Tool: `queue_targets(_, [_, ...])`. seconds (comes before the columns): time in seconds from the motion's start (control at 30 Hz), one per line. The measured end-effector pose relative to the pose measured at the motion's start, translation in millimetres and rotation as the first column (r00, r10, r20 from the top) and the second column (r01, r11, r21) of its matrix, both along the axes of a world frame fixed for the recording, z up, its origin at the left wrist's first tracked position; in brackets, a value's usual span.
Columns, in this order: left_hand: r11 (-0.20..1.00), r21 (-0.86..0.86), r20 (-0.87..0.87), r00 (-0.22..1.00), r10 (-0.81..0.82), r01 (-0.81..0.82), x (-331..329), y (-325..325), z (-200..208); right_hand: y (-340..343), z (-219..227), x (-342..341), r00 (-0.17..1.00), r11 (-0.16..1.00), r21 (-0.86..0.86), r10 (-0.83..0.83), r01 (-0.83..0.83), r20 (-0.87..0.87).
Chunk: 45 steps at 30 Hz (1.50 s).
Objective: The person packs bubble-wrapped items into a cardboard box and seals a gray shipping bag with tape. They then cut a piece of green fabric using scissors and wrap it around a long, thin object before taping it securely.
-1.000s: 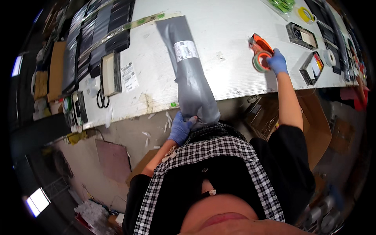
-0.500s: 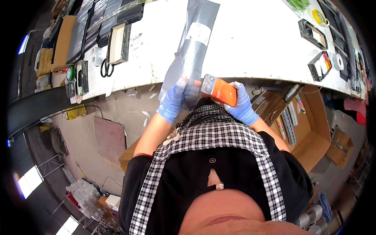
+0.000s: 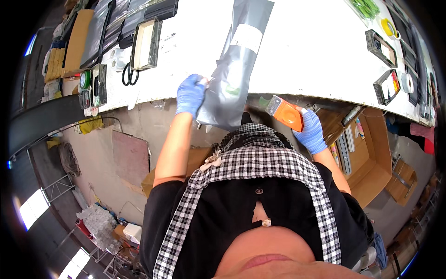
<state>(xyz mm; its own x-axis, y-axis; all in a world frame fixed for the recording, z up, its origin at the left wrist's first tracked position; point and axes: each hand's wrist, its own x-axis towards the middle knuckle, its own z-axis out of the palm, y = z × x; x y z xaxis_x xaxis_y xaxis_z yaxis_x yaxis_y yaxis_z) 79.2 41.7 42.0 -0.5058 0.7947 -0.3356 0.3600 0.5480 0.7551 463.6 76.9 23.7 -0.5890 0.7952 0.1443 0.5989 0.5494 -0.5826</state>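
The right hand [image 3: 310, 132] grips an orange tape dispenser [image 3: 289, 115] just in front of the near edge of the surface [image 3: 316, 60], some fingers hidden behind it; the left hand [image 3: 190, 96] is closed on the left edge of a grey plastic bag [image 3: 227, 100], the exact pinch hard to make out; the bag's lower end juts past the near edge, its shiny, creased body running back over the surface to a pale label [image 3: 247, 38] washed out by glare, the far end partly cut off by the picture's top; bare surface spreads right of it toward two dark-rimmed trays [image 3: 370, 42].
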Motion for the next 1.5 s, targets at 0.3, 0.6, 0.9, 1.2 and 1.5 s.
queue_targets(0.3, [0.938, -0.104, -0.306, 0.887, -0.345, 0.329, 84, -22, 38, -18, -39, 7, 0.999, 0.999, 0.018, 0.036, -0.036, 0.034])
queue_targets(0.6, [0.992, 0.098, 0.915, 0.385, -0.124, 0.085, 51, -49, -40, -13, -25, -40, 0.975, 0.981, -0.167, 0.063, -0.100, -0.215])
queue_targets(0.9, [0.869, -0.202, 0.976, -0.166, 0.141, -0.452, 43, -94, -115, -1, -7, -105, 0.971, 0.963, -0.148, 0.208, -0.225, -0.120])
queue_targets(1.2, [0.976, -0.179, -0.648, 0.731, -0.213, 0.125, 76, -70, -10, -4, 15, -148, 0.977, 0.968, -0.130, 0.209, -0.214, -0.049])
queue_targets(1.5, [0.983, -0.181, 0.313, 0.949, 0.032, 0.027, 12, -66, -28, -17, 55, -55, 0.907, 0.933, -0.209, 0.339, -0.292, 0.250])
